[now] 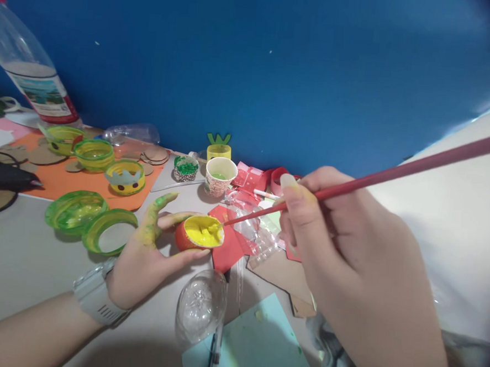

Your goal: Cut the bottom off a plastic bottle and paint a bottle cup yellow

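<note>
My left hand (pixel 154 244), smudged with green and yellow paint, grips a small red paper cup (pixel 181 237) between thumb and fingers. The cup is tilted toward me, and thick yellow paint (pixel 204 233) fills it. In my right hand (pixel 333 239) is a long red paintbrush (pixel 361 185), pinched between thumb and fingers. Its tip reaches into the paint at the cup's right rim; the bristles are mostly hidden. Below the cup stands a clear plastic bottle base (pixel 201 302). Two green-painted plastic rings (pixel 77 212) lie left of my left hand.
Behind the hands are a white paper cup (pixel 220 176) and a cup of green paint (pixel 186 169). Yellow-green plastic pieces (pixel 124 177) sit on orange paper. A tall bottle (pixel 39 77) and a black glue gun (pixel 8 175) are at left; light blue paper (pixel 260 345) lies in front.
</note>
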`<state>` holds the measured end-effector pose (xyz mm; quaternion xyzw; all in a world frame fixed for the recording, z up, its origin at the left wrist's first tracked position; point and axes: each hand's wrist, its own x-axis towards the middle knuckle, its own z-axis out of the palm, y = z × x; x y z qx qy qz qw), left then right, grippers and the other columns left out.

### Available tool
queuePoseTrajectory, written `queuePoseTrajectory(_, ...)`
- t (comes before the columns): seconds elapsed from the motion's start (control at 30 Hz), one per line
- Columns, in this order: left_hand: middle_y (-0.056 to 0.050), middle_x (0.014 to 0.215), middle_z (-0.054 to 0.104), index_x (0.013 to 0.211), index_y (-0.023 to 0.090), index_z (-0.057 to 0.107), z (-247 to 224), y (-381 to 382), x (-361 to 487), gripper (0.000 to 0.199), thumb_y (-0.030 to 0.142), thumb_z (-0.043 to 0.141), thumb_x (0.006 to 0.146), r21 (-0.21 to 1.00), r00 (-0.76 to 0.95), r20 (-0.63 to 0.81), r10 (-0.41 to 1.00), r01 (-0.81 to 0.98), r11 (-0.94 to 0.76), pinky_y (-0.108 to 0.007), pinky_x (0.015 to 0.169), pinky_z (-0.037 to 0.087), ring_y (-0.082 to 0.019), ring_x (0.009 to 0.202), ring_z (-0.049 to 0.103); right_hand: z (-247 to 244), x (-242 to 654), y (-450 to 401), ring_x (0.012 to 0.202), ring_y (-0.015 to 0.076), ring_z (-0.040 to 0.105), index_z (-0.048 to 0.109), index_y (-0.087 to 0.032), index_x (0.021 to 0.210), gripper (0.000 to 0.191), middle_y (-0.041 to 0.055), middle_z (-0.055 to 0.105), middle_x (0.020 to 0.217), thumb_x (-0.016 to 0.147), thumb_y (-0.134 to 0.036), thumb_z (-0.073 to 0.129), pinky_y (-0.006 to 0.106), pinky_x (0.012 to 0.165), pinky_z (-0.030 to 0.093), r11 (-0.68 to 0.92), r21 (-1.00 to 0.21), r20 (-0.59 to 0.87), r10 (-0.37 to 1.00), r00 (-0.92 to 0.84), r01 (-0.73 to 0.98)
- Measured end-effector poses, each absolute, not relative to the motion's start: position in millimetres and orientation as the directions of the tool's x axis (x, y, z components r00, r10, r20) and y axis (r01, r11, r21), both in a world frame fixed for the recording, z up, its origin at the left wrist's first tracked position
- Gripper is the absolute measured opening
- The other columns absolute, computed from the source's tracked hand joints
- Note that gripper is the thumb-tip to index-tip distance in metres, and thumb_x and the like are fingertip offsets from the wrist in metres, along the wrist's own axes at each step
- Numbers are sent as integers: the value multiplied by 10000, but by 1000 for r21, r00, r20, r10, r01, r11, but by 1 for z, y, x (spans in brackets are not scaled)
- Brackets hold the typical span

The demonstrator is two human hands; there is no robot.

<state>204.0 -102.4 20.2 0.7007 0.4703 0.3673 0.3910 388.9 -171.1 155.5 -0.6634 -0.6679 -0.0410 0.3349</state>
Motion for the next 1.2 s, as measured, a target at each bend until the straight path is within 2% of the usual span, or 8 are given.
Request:
queuePoseTrajectory(0.13, -41, 1241, 698, 1375, 294, 407, 18, -100, 207, 797, 486, 800, 708, 913, 282, 68, 957, 368, -174, -479, 1105, 428, -287, 1215, 614, 153, 393, -169, 372, 111, 448, 492, -240, 672, 341, -52, 513, 515, 1001, -326, 485, 268, 414, 333, 156, -466, 530, 837, 134, 871)
queuePoseTrajectory(0.23, -44, 1277, 688, 1417, 309, 331, 17, -98, 209, 850, 472, 793, 723, 933, 315, -3, 949, 343, -111, -444, 1031, 503, -280, 1173, 649, 145, 394, -161, 436, 123, 522, 527, -242, 756, 269, -47, 586, 578, 1008, -324, 484, 263, 456, 390, 180, -538, 507, 849, 146, 824)
queuePoseTrajectory(0.33, -52, 1293, 682, 1422, 289, 352, 16, -96, 210, 835, 489, 780, 733, 915, 334, -12, 942, 383, -124, -413, 1007, 526, -280, 1190, 641, 132, 395, -149, 553, 129, 609, 521, -234, 771, 260, -42, 624, 628, 1016, -309, 475, 252, 550, 451, 237, -603, 491, 863, 120, 762)
queuePoseTrajectory(0.47, -93, 1355, 633, 1368, 250, 469, 15, -95, 210, 750, 543, 753, 739, 870, 333, 30, 943, 455, -188, -456, 1053, 489, -314, 1240, 599, 116, 397, -136, 577, 113, 629, 515, -226, 790, 250, -52, 635, 644, 1024, -293, 456, 239, 603, 482, 272, -695, 460, 879, 122, 666)
queuePoseTrajectory(0.57, -93, 1331, 646, 1344, 255, 502, 16, -94, 211, 730, 558, 753, 729, 862, 324, 18, 946, 474, -179, -464, 1029, 502, -319, 1205, 619, 109, 399, -132, 582, 128, 635, 516, -227, 851, 203, -43, 645, 660, 1018, -328, 462, 248, 581, 463, 257, -680, 448, 887, 113, 686)
queuePoseTrajectory(0.77, -61, 1251, 696, 1370, 261, 428, 16, -95, 213, 790, 529, 779, 715, 876, 303, 6, 953, 458, -152, -410, 921, 551, -294, 1109, 671, 113, 400, -132, 516, 140, 568, 456, -235, 765, 261, -42, 600, 603, 1006, -335, 457, 266, 527, 391, 197, -545, 440, 894, 78, 815)
queuePoseTrajectory(1.03, -78, 1231, 710, 1405, 279, 401, 15, -96, 213, 839, 503, 794, 699, 887, 297, -12, 955, 443, -127, -481, 965, 527, -324, 1118, 668, 120, 401, -137, 569, 118, 602, 470, -249, 783, 247, -56, 597, 644, 1022, -304, 443, 246, 609, 484, 269, -733, 422, 900, 108, 624)
queuePoseTrajectory(1.2, -84, 1250, 698, 1402, 270, 390, 13, -94, 214, 832, 488, 795, 710, 913, 318, -12, 948, 389, -119, -456, 941, 545, -308, 1102, 676, 113, 403, -132, 609, 139, 622, 504, -235, 839, 216, -29, 631, 686, 1021, -332, 439, 267, 616, 471, 241, -682, 422, 901, 103, 691)
